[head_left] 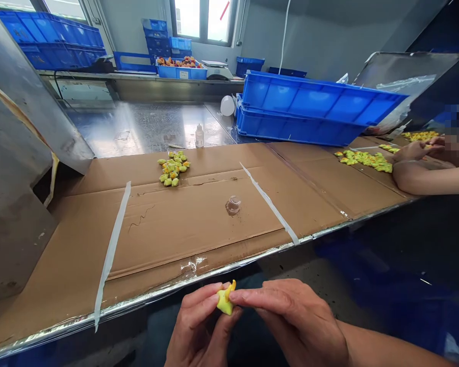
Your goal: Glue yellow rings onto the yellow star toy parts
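Cardboard sheet (199, 224), brown, taped flat: covers bench (233, 265) in front of you. Stacked blue plastic crates (309, 107): far right. Your left hand (199, 331) & right hand (298, 321): below bench edge, thumbs & forefingers pinched together. Pile of yellow-green pieces (174, 168): mid cardboard. Small yellow-green moulded piece (225, 302): pinched btwn both hands' fingertips.

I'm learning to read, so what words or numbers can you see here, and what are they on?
No words or numbers can be read here.
White label on the far blue bin: too small to read.
Small bottle: no print shows.
Yellow toy piece: no print.
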`<state>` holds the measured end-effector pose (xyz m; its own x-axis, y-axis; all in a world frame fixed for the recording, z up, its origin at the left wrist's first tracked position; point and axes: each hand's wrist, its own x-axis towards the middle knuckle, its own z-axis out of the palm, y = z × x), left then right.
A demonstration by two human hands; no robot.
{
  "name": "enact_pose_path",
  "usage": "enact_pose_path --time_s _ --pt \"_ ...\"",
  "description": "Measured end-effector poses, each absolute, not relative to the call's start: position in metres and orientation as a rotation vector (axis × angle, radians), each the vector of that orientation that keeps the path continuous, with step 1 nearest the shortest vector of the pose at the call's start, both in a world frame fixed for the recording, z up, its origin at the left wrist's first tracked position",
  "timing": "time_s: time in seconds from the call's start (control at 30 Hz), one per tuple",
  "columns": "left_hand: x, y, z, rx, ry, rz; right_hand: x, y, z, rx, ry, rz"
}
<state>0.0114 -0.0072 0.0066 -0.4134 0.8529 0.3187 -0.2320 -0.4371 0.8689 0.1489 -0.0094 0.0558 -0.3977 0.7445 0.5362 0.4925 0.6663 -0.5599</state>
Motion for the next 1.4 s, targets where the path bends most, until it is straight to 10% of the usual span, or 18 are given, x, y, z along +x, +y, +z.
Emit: enact_pose_path --time_s 0.63,1.4 --pt "0.007 -0.021 0.004 1.096 1.203 2.091 0.132 0.002 0.061 -0.857 -2.135 0.117" --pt "-0.022 -0.023 -0.019 0.067 0.302 1.075 0.117 0.009 0.039 -0.844 -1.614 1.122"
